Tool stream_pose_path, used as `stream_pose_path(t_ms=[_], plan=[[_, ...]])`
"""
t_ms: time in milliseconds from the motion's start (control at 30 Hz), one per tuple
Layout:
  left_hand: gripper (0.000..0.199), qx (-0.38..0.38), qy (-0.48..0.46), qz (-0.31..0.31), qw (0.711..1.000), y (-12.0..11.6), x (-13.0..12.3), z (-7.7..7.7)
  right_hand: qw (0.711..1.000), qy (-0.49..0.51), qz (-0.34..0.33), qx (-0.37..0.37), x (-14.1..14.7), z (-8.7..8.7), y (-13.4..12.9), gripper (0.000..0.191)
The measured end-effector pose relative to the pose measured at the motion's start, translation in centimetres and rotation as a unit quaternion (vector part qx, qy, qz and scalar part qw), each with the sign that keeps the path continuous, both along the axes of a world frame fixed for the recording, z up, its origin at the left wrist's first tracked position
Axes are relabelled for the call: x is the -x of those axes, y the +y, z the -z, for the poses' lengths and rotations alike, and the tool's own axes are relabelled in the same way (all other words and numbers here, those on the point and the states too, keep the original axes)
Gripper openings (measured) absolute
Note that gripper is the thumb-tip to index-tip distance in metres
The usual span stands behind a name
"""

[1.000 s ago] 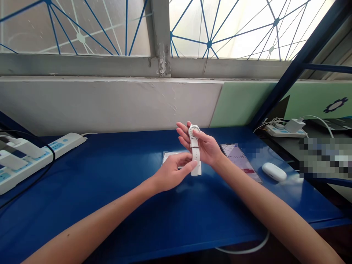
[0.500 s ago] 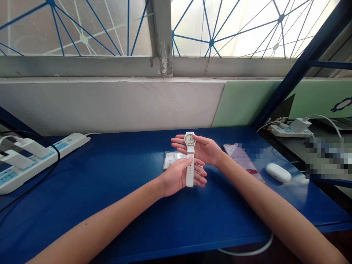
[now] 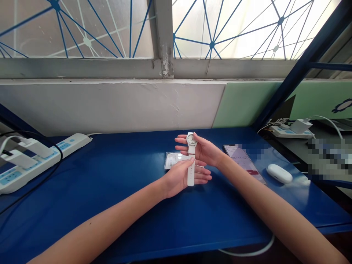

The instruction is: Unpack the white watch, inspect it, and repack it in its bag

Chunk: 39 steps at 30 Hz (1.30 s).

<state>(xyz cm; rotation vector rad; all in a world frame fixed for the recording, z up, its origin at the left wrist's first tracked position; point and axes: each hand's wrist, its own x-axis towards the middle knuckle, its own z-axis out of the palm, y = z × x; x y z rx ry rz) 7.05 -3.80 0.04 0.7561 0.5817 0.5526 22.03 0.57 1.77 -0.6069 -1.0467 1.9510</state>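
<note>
A white wristwatch (image 3: 191, 172) with a round dial is held up between both hands, its strap hanging straight down with a row of holes. My left hand (image 3: 177, 178) pinches the lower strap under its thumb, the other fingers stretched out behind it. Higher up, my right hand (image 3: 207, 149) grips the watch case, thumb at the dial's right edge and fingers behind. Partly hidden behind my left hand, a clear packet with a white label (image 3: 172, 159) lies on the blue desk (image 3: 121, 165).
At the left stands a white power strip (image 3: 68, 143) with plugged-in chargers and a black cable (image 3: 52, 170). To the right lie a phone (image 3: 242, 159) showing a timer and a white oval case (image 3: 279, 173). A blue slanted post (image 3: 286, 77) rises at the right.
Both hands and the watch have shifted very slightly right in view, as has the background. The left fingers reach a little farther out behind the strap. The hold is unchanged.
</note>
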Motion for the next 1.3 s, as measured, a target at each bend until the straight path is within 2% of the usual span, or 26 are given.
stream_pose_path(t_ms=[167, 367, 567, 900, 1300], plan=[[0.046, 0.017, -0.037, 0.052, 0.998, 0.25, 0.31, -0.02, 1.000, 0.018, 0.001, 0.000, -0.19, 0.15, 0.12, 0.043], [0.037, -0.002, -0.035, 0.024, 0.999, 0.41, 0.50, -0.25, 0.998, 0.060, -0.030, 0.010, -0.34, -0.19, -0.05, 0.054], [0.036, 0.001, -0.031, 0.013, 0.999, 0.46, 0.52, -0.80, 0.995, 0.088, -0.037, 0.014, -0.42, -0.30, -0.22, 0.053], [0.038, 0.023, -0.056, 0.021, 0.998, 0.65, 0.66, -0.33, 0.998, 0.057, -0.016, 0.002, 0.09, 0.15, -0.37, 0.048], [0.041, 0.028, -0.040, 0.027, 0.998, 0.59, 0.72, -0.08, 0.997, 0.065, -0.035, -0.007, -0.23, 0.05, -0.37, 0.053]])
